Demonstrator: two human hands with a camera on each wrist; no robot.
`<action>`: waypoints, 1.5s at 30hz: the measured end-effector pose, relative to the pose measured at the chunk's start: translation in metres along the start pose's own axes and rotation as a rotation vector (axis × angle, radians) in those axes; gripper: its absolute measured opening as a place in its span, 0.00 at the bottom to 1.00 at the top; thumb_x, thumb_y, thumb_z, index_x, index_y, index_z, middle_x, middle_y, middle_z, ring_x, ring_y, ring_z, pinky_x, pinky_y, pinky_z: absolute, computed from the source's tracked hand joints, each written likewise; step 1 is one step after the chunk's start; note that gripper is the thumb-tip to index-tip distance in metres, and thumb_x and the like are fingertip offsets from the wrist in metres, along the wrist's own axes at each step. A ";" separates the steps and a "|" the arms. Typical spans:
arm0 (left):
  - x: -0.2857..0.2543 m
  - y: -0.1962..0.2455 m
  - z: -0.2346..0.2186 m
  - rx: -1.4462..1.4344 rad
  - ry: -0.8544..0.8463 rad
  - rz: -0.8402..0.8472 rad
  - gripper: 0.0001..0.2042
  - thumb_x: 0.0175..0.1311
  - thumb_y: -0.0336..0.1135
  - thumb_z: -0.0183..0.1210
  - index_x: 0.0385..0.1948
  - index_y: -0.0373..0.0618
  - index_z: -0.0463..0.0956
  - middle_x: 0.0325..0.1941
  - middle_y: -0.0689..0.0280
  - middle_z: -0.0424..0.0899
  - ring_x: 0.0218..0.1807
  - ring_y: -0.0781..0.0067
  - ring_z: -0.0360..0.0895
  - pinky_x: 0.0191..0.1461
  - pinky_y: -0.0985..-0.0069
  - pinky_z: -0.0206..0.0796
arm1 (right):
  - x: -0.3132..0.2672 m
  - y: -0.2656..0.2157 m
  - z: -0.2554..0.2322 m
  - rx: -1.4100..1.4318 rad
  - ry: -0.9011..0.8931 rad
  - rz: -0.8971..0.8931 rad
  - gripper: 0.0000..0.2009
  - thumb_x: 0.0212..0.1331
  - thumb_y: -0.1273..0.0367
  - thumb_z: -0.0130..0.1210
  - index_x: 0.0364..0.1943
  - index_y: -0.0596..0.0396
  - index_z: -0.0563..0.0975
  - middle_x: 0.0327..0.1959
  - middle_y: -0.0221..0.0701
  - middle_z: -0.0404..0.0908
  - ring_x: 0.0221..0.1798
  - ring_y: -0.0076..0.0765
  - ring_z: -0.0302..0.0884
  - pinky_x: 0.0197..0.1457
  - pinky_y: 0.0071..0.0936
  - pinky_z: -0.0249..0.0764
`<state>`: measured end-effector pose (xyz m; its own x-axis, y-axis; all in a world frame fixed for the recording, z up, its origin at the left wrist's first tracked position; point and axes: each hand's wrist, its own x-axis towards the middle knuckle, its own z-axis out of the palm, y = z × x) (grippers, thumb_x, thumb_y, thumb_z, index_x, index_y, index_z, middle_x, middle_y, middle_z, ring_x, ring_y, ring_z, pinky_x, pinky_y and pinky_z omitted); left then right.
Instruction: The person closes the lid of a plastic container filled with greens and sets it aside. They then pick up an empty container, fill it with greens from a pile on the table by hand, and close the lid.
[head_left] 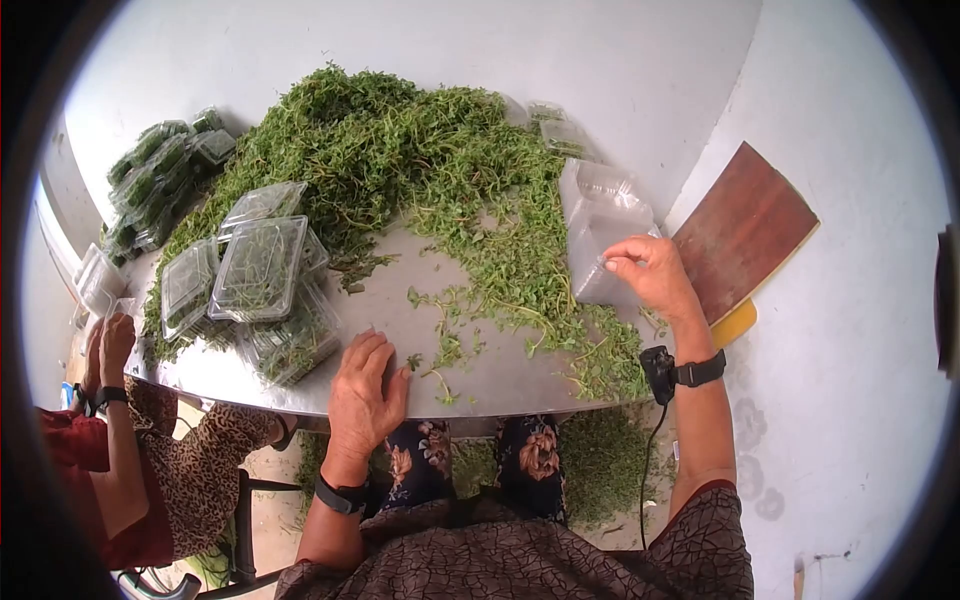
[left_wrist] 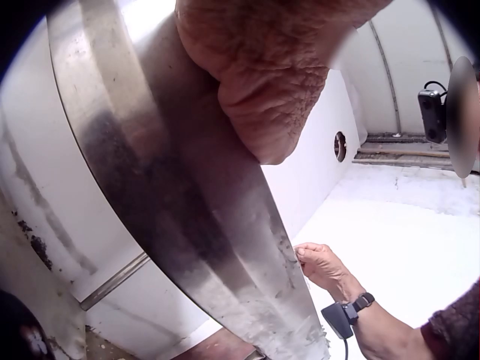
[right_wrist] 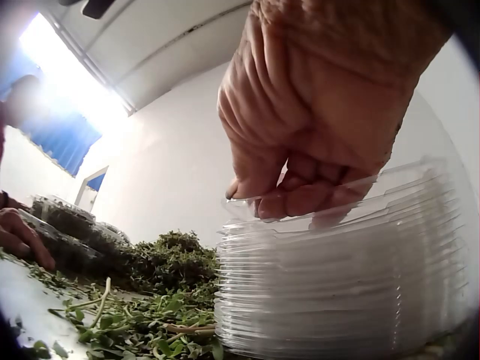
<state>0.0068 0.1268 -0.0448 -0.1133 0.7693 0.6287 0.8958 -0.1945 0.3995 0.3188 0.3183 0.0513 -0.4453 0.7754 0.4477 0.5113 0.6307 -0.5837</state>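
At the right of the table, a stack of clear plastic clamshell containers (head_left: pixel 592 240) stands beside loose leafy green sprigs (head_left: pixel 490 200). My right hand (head_left: pixel 652 275) is over the near side of this stack. In the right wrist view, its thumb and fingers pinch the rim of the top clear container (right_wrist: pixel 300 217), and the nested rims show below. My left hand (head_left: pixel 365 390) rests on the metal table (head_left: pixel 385 290) near its front edge, holding nothing, fingers relaxed. Several greens-filled clear boxes (head_left: pixel 260 265) are piled just beyond it, to the left.
A large heap of greens (head_left: pixel 340 140) covers the back of the table. More packed boxes (head_left: pixel 160 175) are stacked at the far left, near another person's hands (head_left: pixel 112 350). A reddish-brown board (head_left: pixel 745 235) and a yellow object (head_left: pixel 735 323) lie right of the container stack.
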 end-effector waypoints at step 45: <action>-0.002 -0.002 0.001 -0.010 0.011 0.007 0.14 0.49 0.26 0.62 0.39 0.35 0.74 0.47 0.51 0.78 0.56 0.46 0.73 0.58 0.61 0.68 | 0.013 -0.018 -0.007 -0.652 0.193 -0.537 0.10 0.49 0.78 0.55 0.38 0.58 0.77 0.25 0.37 0.78 0.33 0.47 0.75 0.37 0.40 0.71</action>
<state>0.0057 0.1263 -0.0472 -0.1117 0.7612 0.6389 0.8922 -0.2063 0.4018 0.3092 0.3177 0.0723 -0.6447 0.3217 0.6934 0.6133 0.7592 0.2179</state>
